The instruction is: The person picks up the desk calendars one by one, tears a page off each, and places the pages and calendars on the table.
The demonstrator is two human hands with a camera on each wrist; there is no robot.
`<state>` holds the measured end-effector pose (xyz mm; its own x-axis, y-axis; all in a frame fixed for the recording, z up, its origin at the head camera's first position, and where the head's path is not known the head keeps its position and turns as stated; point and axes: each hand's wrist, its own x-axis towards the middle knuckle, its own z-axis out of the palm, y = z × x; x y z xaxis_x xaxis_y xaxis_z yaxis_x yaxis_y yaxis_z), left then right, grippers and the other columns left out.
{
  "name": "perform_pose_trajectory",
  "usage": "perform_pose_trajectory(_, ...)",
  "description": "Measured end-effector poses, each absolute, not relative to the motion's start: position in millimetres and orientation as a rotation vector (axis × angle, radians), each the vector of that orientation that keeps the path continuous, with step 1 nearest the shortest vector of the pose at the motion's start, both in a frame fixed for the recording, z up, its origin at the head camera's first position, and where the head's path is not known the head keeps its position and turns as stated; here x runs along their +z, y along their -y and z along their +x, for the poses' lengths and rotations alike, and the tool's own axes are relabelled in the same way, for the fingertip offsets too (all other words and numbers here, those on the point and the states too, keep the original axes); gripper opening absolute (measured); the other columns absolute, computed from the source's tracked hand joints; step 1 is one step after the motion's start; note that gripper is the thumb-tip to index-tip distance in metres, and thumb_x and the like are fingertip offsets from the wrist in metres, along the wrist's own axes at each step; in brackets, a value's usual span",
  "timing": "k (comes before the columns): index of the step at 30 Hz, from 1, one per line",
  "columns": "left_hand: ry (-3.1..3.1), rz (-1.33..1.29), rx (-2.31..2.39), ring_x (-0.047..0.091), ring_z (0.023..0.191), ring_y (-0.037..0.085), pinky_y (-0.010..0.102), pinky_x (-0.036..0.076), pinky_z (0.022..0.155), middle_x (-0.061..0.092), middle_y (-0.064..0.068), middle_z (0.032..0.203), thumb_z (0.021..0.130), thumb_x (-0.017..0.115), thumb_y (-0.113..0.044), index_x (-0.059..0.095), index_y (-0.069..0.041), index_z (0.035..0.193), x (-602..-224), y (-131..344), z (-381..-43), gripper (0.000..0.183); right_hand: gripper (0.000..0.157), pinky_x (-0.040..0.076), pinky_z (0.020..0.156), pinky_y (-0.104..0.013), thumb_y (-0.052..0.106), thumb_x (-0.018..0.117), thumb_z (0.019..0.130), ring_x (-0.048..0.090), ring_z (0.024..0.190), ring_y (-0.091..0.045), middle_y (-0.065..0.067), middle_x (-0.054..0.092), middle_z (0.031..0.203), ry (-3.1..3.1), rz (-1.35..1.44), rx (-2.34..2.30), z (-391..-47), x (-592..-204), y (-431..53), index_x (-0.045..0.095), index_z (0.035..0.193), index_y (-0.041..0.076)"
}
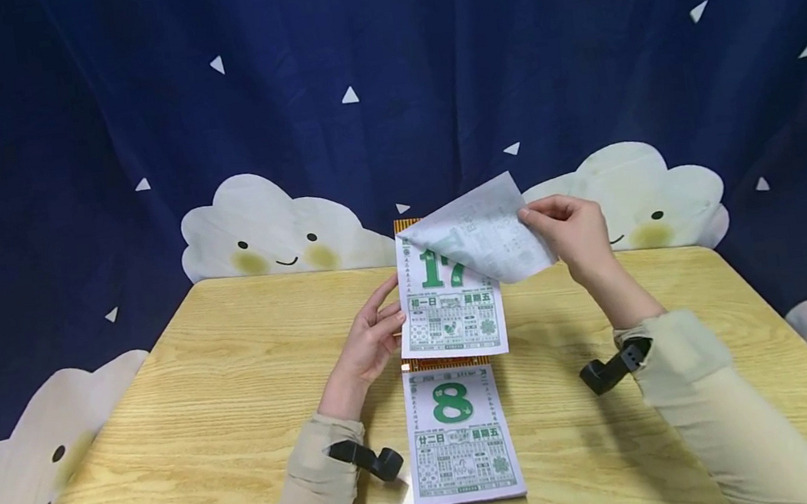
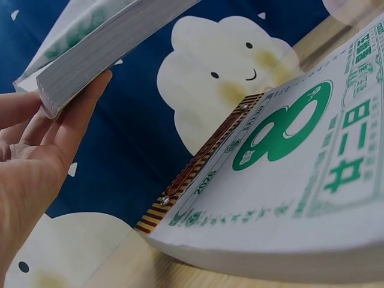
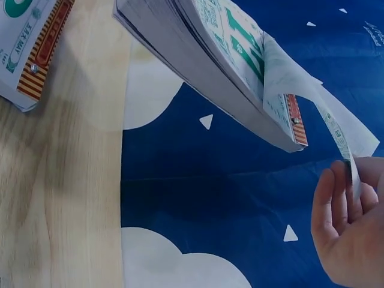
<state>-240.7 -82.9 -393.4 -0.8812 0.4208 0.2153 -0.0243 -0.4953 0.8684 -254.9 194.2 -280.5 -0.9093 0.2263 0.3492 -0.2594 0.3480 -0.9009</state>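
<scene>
Two thick tear-off calendars with green print are in the head view. My left hand (image 1: 366, 349) grips the left edge of the upper calendar (image 1: 451, 334), thumb on the front and fingers behind; the left wrist view shows this pad raised and tilted. The page facing out there reads 17. Between thumb and fingers, my right hand (image 1: 577, 232) pinches a thin loose-cornered sheet (image 1: 487, 229), pulled up and to the right, its plain back showing. The sheet still meets the pad near the top left. Below lies the second calendar (image 1: 461, 447), flat, showing a green 8.
The calendars are over a light wooden table (image 1: 239, 390). Behind it hangs a dark blue curtain (image 1: 380, 61) with white triangles. White cloud shapes with faces (image 1: 279, 225) line the table's far edge. Black straps with small devices (image 1: 617, 364) sit on both wrists over beige sleeves.
</scene>
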Motion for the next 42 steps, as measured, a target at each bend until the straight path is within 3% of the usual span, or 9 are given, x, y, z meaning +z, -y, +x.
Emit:
perform_pose_trajectory(7, -1.404, 0.558, 2.449, 0.065, 0.083, 0.013, 0.026, 0.053, 0.068, 0.067, -0.003, 0.104, 0.088, 0.040, 0.009, 0.023, -0.010, 0.144, -393.2, 80.9, -240.0, 0.062, 0.026, 0.045, 0.051, -0.015, 0.021, 0.070, 0.079, 0.052, 0.059, -0.001, 0.016, 0.057, 0.063, 2.254, -0.019, 1.577, -256.4, -277.8, -196.2, 0.067, 0.092, -0.002)
perform_pose_trajectory(24, -1.374, 0.574, 2.470, 0.066, 0.082, 0.014, 0.025, 0.053, 0.067, 0.067, -0.002, 0.106, 0.089, 0.038, 0.011, 0.023, -0.011, 0.144, -393.9, 77.9, -242.9, 0.061, 0.013, 0.047, 0.054, -0.014, 0.025, 0.070, 0.079, 0.055, 0.064, -0.001, 0.011, 0.058, 0.078, 2.149, -0.193, 1.784, -265.6, -268.1, -212.9, 0.067, 0.086, 0.014)
perform_pose_trajectory(31, -1.416, 0.538, 2.463, 0.066, 0.081, 0.015, 0.027, 0.053, 0.066, 0.066, -0.002, 0.105, 0.089, 0.039, 0.011, 0.025, -0.010, 0.144, -397.4, 81.5, -245.3, 0.060, 0.034, 0.047, 0.058, -0.012, 0.031, 0.069, 0.079, 0.054, 0.069, -0.001, 0.008, 0.056, 0.086, 2.172, -0.277, 1.786, -267.7, -267.2, -223.4, 0.063, 0.103, 0.008)
perform_pose_trajectory(42, -1.412, 0.550, 2.452, 0.066, 0.082, 0.015, 0.028, 0.053, 0.067, 0.066, -0.002, 0.106, 0.089, 0.038, 0.012, 0.024, -0.010, 0.144, -397.7, 83.0, -245.8, 0.061, 0.039, 0.049, 0.060, -0.012, 0.029, 0.067, 0.080, 0.055, 0.071, -0.001, 0.009, 0.056, 0.085, 2.191, -0.237, 1.707, -267.4, -263.6, -226.9, 0.062, 0.110, 0.004)
